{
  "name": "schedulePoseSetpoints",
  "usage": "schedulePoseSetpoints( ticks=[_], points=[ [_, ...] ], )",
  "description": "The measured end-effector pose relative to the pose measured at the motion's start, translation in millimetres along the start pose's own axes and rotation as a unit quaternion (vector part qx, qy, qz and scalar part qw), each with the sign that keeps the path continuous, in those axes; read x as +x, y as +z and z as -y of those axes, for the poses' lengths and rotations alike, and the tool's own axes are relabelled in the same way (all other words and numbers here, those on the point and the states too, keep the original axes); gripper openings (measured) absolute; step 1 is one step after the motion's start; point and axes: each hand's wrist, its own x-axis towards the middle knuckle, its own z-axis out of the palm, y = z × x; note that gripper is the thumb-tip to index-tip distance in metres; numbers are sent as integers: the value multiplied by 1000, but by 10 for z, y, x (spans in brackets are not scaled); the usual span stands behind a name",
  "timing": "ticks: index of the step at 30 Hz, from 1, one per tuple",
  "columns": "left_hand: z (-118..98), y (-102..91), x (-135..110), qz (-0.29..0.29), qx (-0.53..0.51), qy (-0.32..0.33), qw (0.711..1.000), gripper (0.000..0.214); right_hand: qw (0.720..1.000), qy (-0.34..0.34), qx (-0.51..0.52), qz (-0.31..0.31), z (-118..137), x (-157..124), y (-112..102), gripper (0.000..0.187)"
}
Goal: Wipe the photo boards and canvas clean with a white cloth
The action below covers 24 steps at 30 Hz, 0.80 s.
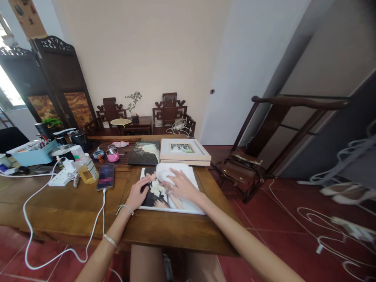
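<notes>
A large photo print lies flat on the wooden table in front of me. My left hand rests on the print's left edge, fingers spread flat on it. My right hand lies palm down on a white cloth that sits on the upper part of the print, fingers stretched out over it.
Beyond the print lie a dark picture panel and a framed photo. A phone on a white cable, a power strip, a bottle, a pink pot and a blue tray stand left. A wooden rack stands right.
</notes>
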Motion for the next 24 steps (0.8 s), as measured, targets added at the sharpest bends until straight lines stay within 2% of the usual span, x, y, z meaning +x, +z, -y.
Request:
schedulePoseSetpoints(
  ticks=[4,7,10,15,18,21,24],
  points=[
    [-21,-8,1,0,1,-3,1000,33,1000,11,-16,7,-139,300,6,36],
    [-30,-7,3,-1,1,-1,1000,34,1000,10,-22,8,-104,250,25,36],
    [-22,-1,3,-5,2,1,1000,33,1000,3,-26,6,51,-26,36,36],
    [-11,8,3,-4,10,-3,1000,34,998,-42,18,37,468,-708,-34,30],
    [-11,9,4,-1,12,-6,1000,34,996,-57,48,54,620,-946,-80,27],
    [4,12,5,-2,8,-4,1000,34,996,-55,52,51,572,-874,-69,29],
    [24,15,4,-5,4,0,1000,33,999,-27,26,25,369,-530,-12,35]
  ],
)
